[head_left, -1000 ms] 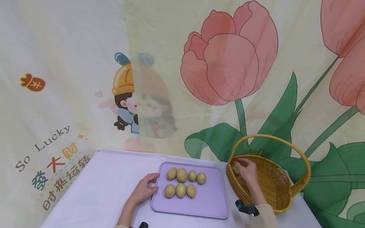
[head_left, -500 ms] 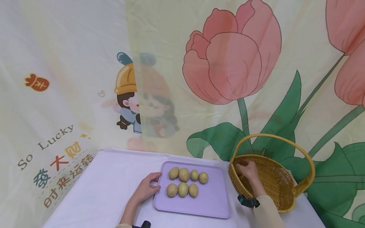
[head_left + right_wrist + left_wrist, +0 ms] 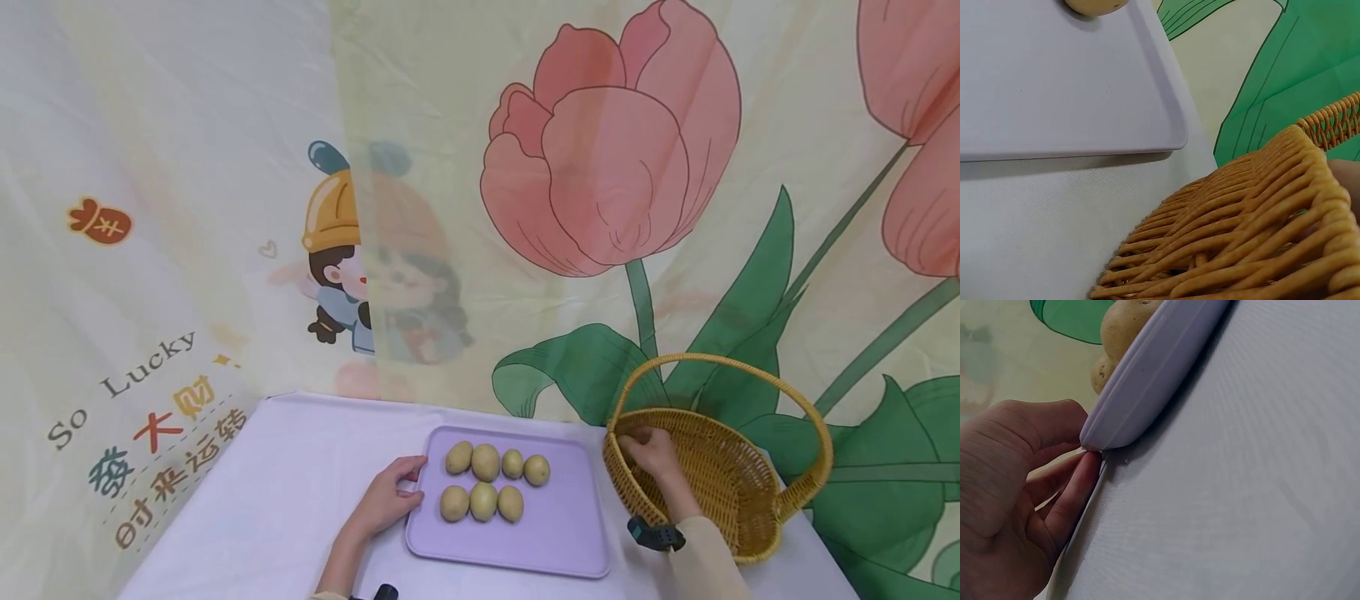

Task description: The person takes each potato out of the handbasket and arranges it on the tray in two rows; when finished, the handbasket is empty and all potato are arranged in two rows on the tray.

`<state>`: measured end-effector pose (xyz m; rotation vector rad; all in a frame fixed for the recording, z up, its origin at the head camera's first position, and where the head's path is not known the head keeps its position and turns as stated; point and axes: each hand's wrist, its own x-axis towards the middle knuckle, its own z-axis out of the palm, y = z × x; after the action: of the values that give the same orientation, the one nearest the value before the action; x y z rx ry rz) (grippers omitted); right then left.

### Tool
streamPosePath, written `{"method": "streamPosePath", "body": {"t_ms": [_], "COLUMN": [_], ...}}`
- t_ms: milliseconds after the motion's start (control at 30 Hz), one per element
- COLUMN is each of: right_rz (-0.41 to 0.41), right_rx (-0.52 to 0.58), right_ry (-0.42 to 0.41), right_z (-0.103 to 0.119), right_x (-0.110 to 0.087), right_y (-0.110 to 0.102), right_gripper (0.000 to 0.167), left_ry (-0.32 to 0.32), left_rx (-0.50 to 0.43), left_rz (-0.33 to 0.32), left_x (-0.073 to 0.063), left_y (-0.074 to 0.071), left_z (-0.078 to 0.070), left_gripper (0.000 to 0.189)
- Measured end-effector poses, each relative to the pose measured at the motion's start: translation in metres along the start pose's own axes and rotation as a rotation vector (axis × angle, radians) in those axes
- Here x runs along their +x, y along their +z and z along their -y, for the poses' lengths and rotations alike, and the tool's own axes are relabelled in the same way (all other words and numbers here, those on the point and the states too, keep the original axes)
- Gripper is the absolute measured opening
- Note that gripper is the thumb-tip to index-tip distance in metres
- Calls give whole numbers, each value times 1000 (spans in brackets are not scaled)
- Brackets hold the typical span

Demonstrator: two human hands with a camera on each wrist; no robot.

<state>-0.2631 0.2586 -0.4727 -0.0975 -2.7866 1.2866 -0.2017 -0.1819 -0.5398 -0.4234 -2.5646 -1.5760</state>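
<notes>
In the head view, a lilac tray (image 3: 551, 533) lies on the table, with several potatoes (image 3: 485, 462) in two rows on it. My left hand (image 3: 387, 500) is at the tray's left edge. Its thumb and fingertips touch the rim, spaced apart along it, as the left wrist view also suggests. My right hand (image 3: 654, 457) reaches inside a wicker basket (image 3: 716, 492), close to its left wall. The fingers point down and their tips are hidden. Whether a potato is between them cannot be seen. The basket's weave (image 3: 1229, 250) covers most of that hand in the right wrist view.
The basket's tall arched handle (image 3: 720, 360) rises over its opening. White cloth (image 3: 300, 483) covers the table, and a printed curtain (image 3: 420, 125) hangs behind it. A narrow strip of cloth separates the tray's right edge from the basket.
A potato was visible beside my right fingers inside the basket one second ago; now it is out of sight. The left hand keeps its place at the tray. The head view has shifted slightly.
</notes>
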Motion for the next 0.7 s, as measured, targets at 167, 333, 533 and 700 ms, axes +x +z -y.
{"method": "streamPosePath", "body": {"t_ms": [167, 333, 533, 700], "right_rz": [-3, -13, -20, 12], "right_rx": [-3, 15, 66, 114], "right_ry": [1, -16, -9, 31], "right_z": [-2, -3, -2, 2], "right_x": [0, -2, -7, -13], "right_y": [0, -3, -10, -18], "right_gripper": [39, 37, 42, 47], "left_ry": [25, 27, 18, 13], "left_rx": [-4, -30, -36, -13], "left_rz": [3, 6, 7, 0], "left_x": [-1, -1, -1, 0], "left_y": [-1, -2, -2, -1], "left_z": [0, -2, -2, 0], "left_gripper": [54, 55, 55, 54]}}
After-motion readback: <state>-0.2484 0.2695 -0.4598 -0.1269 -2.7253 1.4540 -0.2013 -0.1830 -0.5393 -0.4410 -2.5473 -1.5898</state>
